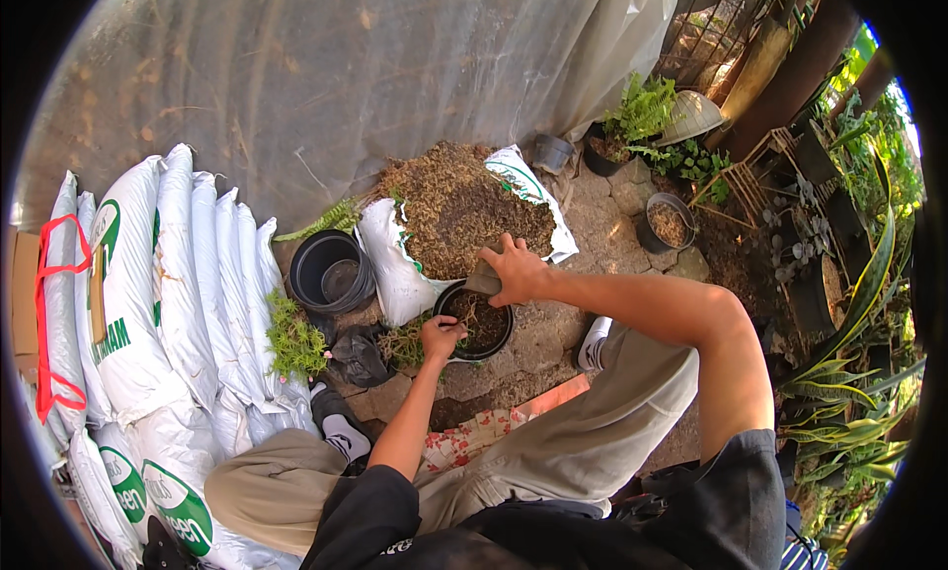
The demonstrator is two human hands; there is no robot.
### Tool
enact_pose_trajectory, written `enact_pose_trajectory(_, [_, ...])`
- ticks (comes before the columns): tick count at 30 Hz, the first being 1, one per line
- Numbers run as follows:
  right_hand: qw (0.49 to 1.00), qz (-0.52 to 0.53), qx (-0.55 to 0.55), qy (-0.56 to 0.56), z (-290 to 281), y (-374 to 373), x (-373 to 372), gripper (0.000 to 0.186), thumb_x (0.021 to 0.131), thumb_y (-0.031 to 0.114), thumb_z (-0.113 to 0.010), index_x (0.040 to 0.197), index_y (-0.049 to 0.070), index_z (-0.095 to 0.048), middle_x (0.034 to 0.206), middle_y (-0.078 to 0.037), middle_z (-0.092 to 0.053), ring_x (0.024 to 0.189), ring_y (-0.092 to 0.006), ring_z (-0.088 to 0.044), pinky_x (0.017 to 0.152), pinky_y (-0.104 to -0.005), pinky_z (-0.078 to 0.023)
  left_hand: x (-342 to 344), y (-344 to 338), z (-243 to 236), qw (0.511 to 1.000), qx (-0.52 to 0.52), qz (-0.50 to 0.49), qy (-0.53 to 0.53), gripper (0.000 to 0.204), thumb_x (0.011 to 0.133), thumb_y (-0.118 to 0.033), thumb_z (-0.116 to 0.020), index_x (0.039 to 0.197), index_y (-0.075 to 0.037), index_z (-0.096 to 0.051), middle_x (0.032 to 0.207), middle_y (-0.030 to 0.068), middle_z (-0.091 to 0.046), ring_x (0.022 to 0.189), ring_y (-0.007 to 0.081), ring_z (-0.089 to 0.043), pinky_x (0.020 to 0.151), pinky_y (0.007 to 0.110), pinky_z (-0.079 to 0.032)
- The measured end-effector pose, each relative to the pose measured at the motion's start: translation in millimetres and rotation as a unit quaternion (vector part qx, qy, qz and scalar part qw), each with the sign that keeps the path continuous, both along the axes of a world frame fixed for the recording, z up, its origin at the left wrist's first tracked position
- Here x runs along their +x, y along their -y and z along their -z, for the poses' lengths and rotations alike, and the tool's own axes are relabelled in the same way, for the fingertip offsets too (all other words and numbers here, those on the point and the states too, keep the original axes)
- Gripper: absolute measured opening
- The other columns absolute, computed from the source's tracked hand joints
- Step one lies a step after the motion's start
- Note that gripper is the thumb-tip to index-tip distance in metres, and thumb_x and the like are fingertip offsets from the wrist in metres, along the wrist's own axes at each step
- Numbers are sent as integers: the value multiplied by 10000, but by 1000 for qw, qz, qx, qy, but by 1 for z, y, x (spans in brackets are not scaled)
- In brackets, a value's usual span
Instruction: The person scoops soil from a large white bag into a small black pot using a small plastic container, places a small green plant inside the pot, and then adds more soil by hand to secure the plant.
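Note:
A black round pot point(511, 325) with dark soil inside stands on the paving before me. At its left rim my left hand point(441, 339) is closed in a pinch on the stem of a small leafy plant point(403, 346), whose foliage hangs outside the pot. My right hand point(515, 271) reaches over the far rim, its fingers round a grey-brown, cup-like scoop point(483, 280) tilted over the soil. Just beyond lies a torn-open white sack point(390, 264), heaped with brown, crumbly potting mix point(459, 209).
Black nested pots point(331, 272), a pink-flowered plant point(294, 343) and a black plastic bag point(361, 357) sit to the left, beside stacked white sacks point(133, 303). A small pot point(668, 222) and a potted fern point(637, 116) stand at the right. Plastic sheeting point(326, 76) hangs behind.

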State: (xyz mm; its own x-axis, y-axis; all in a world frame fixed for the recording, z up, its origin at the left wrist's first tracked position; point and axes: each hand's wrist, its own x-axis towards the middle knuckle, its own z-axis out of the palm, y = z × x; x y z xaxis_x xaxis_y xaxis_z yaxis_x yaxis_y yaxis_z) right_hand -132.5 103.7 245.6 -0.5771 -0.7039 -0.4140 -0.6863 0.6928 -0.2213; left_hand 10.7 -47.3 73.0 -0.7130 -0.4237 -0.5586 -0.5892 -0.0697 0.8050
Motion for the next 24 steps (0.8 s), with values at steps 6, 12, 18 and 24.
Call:
enact_pose_trajectory(6, [999, 28, 13, -44, 10, -11, -27, 964, 665, 482, -822, 1453, 185, -353, 1375, -270, -346, 1255, -490, -411, 965, -530, -500, -2, -7, 4, 1000, -27, 8, -4, 224, 856, -24, -703, 1055, 49, -629, 956, 211, -710, 817, 265, -733, 711, 361, -600])
enact_pose_trajectory(12, [983, 145, -29, -110, 6, -18, -77, 957, 646, 481, -814, 1445, 188, -376, 1346, -317, -376, 1206, -532, -457, 981, -540, -472, 1, 4, 31, 998, -33, 11, -44, 226, 826, -17, -722, 1022, 59, -638, 912, 201, -718, 801, 241, -733, 723, 352, -595])
enact_pose_trajectory(18, [913, 340, -186, -131, 13, -17, -105, 917, 644, 456, -827, 1411, 160, -422, 1418, -338, -325, 1273, -542, -410, 1010, -522, -457, -1, 5, 35, 998, -9, 12, -53, 221, 824, -39, -735, 1002, 59, -648, 941, 207, -715, 771, 244, -736, 665, 343, -584])
enact_pose_trajectory(24, [849, 439, -271, -113, 98, -39, -93, 884, 640, 383, -836, 1393, 167, -426, 1397, -343, -324, 1252, -524, -424, 1028, -526, -425, 1, 2, 33, 999, -15, 19, -46, 197, 826, -39, -738, 979, 51, -651, 907, 198, -729, 798, 225, -740, 695, 344, -590])
